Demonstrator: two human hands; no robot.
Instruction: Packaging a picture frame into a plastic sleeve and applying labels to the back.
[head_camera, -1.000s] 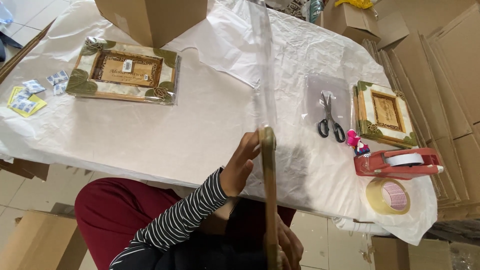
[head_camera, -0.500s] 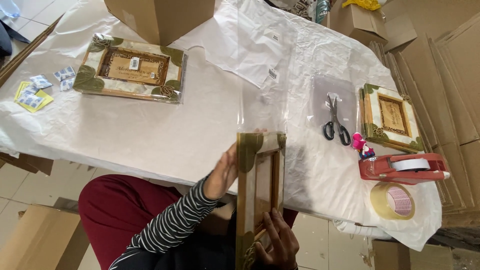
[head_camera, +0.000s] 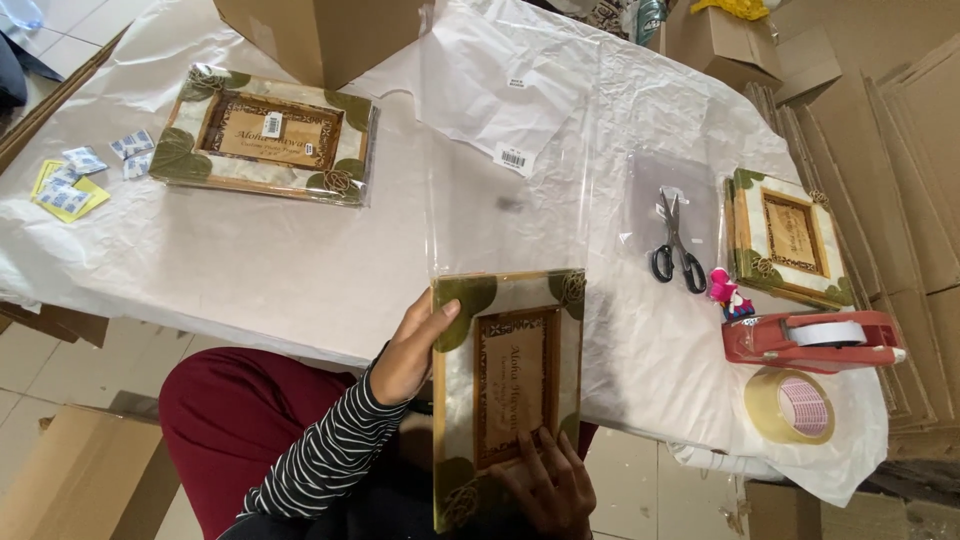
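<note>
A green-cornered picture frame (head_camera: 508, 390) in a clear plastic sleeve (head_camera: 505, 180) stands tilted over the table's near edge, its face turned up toward me. My left hand (head_camera: 412, 345) grips its left edge, thumb on the top-left corner. My right hand (head_camera: 545, 485) supports its lower part, fingers spread on the front. The long open end of the sleeve stretches away across the white table cover (head_camera: 250, 260).
A second wrapped frame (head_camera: 268, 135) lies far left, a third frame (head_camera: 785, 238) at the right. Scissors (head_camera: 676, 250), a red tape dispenser (head_camera: 812, 340), a tape roll (head_camera: 790, 405) and a small pink item (head_camera: 727, 293) lie right. Small packets (head_camera: 75, 178) far left, cardboard box (head_camera: 320, 35) behind.
The frame was edge-on to me, then turned; now its face points up at me inside the sleeve. My right hand has shifted onto the front lower part.
</note>
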